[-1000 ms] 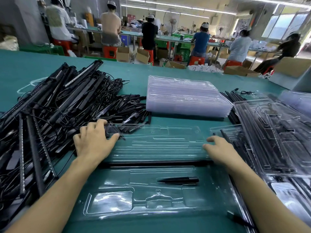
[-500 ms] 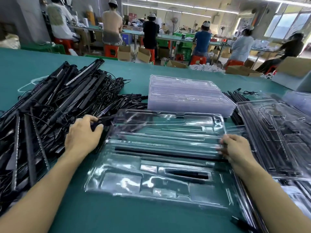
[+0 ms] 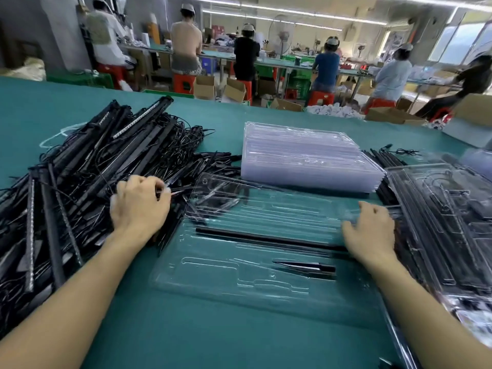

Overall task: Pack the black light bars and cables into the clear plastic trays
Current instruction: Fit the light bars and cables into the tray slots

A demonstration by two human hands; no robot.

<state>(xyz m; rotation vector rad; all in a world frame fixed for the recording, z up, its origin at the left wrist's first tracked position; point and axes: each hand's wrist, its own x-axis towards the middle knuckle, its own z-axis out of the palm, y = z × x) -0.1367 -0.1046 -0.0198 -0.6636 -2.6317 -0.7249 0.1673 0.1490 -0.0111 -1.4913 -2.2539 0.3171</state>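
Two grips — left (image 3: 139, 205) pinches cable (image 3: 175, 193), right (image 3: 371, 233) splayed

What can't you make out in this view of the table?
Head view only.
Whether the left hand holds anything: curled fingers face away, into the pile.
Right end of the bar: under the right hand.
Contents of the right trays: glare, and the frame edge cuts them off.
Tray count in the stack: layers too thin.
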